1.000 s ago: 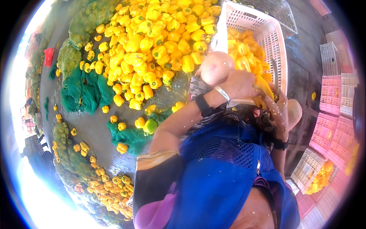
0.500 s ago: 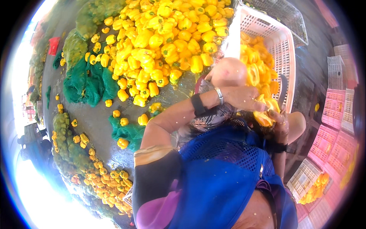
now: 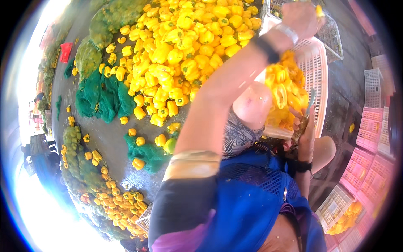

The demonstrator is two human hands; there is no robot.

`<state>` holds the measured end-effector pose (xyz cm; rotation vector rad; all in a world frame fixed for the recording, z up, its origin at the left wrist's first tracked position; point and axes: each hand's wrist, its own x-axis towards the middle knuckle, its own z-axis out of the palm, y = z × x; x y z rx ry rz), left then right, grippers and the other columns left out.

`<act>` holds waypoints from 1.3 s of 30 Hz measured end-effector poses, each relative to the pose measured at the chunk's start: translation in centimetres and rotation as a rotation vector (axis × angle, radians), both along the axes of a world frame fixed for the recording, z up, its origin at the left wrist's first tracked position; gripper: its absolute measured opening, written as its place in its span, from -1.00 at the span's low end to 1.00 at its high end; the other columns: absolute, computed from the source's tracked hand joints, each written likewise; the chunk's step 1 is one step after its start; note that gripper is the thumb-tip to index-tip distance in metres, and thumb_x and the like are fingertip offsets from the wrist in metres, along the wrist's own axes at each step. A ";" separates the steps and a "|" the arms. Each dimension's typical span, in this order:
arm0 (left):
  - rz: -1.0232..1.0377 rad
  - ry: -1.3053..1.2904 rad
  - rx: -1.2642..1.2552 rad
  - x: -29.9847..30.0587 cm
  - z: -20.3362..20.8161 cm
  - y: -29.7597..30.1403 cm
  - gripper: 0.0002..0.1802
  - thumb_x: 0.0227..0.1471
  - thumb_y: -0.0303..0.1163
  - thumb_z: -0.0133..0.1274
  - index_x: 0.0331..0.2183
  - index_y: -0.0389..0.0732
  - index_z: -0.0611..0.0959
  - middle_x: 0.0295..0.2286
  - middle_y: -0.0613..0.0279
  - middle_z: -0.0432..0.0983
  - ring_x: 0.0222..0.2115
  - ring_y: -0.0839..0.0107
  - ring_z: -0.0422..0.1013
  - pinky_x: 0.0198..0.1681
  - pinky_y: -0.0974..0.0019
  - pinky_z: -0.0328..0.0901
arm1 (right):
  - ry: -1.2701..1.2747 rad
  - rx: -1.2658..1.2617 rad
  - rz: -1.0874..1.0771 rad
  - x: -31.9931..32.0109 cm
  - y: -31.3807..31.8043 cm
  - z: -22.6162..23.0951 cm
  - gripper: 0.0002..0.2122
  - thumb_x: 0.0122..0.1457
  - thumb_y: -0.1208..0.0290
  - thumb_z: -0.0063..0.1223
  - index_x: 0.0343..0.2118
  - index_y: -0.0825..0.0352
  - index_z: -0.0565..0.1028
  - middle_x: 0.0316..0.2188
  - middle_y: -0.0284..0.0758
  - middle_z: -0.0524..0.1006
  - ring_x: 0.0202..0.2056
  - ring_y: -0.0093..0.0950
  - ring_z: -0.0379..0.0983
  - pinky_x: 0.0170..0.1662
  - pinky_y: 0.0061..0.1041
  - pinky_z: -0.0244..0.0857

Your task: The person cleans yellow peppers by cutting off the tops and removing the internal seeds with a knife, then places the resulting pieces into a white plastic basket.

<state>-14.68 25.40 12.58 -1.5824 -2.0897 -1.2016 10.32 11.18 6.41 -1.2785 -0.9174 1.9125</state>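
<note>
My left hand (image 3: 299, 20) is stretched out over the far mesh crate (image 3: 333, 35), its fingers closed on a small piece of yellow pepper (image 3: 320, 11). In my right hand (image 3: 309, 133), beside my knee, is a knife (image 3: 311, 101) with a brown handle and a curved blade pointing up and away. Cut yellow peppers (image 3: 282, 86) fill part of the pale pink basket (image 3: 315, 63) in front of me. My left forearm crosses above the basket's left side and hides part of it.
A large heap of whole yellow peppers (image 3: 189, 46) lies on the wet floor to the left. Green nets (image 3: 100, 98) and full net sacks (image 3: 90, 54) are beyond it. Pink crates (image 3: 361, 168) and a pale crate holding peppers (image 3: 336, 206) stand to the right.
My left hand has left the cut pepper that both hands held and moved far out over the mesh crate. My right hand stays near the knee with the knife.
</note>
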 end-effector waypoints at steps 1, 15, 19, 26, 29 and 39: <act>-0.095 0.064 -0.053 -0.7 0.2 1.7 -0.52 -0.05 0.07 -0.01 -0.41 -0.21 0.59 -0.45 0.02 0.52 -0.38 0.11 0.46 -0.35 0.08 0.32 | 0.031 -0.005 0.090 1.1 1.1 -0.8 -0.51 0.19 -0.02 -0.07 0.01 0.29 0.35 -0.21 -0.18 0.53 -0.54 -0.72 0.18 -0.46 -0.78 0.15; 0.914 -0.470 -0.626 -24.3 -21.6 -22.0 -0.21 -0.34 -0.04 0.26 -0.08 -0.26 0.42 -0.17 -0.02 0.47 -0.10 0.04 0.38 -0.08 0.04 0.28 | -0.128 -0.015 0.307 1.1 3.1 -6.0 -0.57 0.12 0.43 -0.01 0.03 0.54 0.28 -0.50 -0.19 0.55 -0.76 -0.68 0.23 -0.71 -0.77 0.11; 0.900 -0.478 -0.734 -26.3 -23.8 -23.1 -0.17 -0.37 -0.01 0.26 -0.06 -0.25 0.40 -0.15 0.01 0.46 -0.08 0.03 0.36 0.00 -0.02 0.16 | -0.221 -0.017 0.362 0.0 3.3 -6.3 -0.58 0.12 0.44 -0.01 0.03 0.54 0.28 -0.48 -0.16 0.54 -0.76 -0.67 0.24 -0.71 -0.76 0.13; 0.827 -0.477 -0.613 -26.0 -24.8 -21.3 -0.29 -0.44 -0.06 0.30 -0.24 -0.23 0.41 -0.32 0.10 0.50 -0.30 0.12 0.44 -0.03 -0.01 0.15 | -0.348 -0.002 0.382 -1.0 3.1 -6.9 -0.60 0.15 0.44 -0.02 0.03 0.49 0.30 -0.50 -0.20 0.53 -0.75 -0.69 0.24 -0.71 -0.76 0.12; 0.790 -0.565 -0.362 -26.6 -25.7 -21.0 -0.30 -0.40 -0.10 0.31 -0.23 -0.25 0.38 -0.35 0.14 0.46 -0.33 0.16 0.42 -0.15 0.04 0.25 | -0.358 0.002 0.401 -2.7 2.2 -6.3 -0.62 0.17 0.43 -0.03 0.03 0.47 0.31 -0.51 -0.23 0.54 -0.75 -0.70 0.23 -0.71 -0.77 0.11; -0.013 -1.833 0.533 -25.0 -25.1 -20.2 -0.75 -0.18 -0.45 0.13 -0.38 -0.23 0.44 -0.33 0.14 0.42 -0.27 0.06 0.39 -0.04 -0.16 0.26 | -0.413 0.224 0.555 -6.2 2.2 -3.3 -0.64 0.18 0.44 -0.04 0.03 0.44 0.33 -0.52 -0.28 0.54 -0.73 -0.73 0.24 -0.70 -0.74 0.09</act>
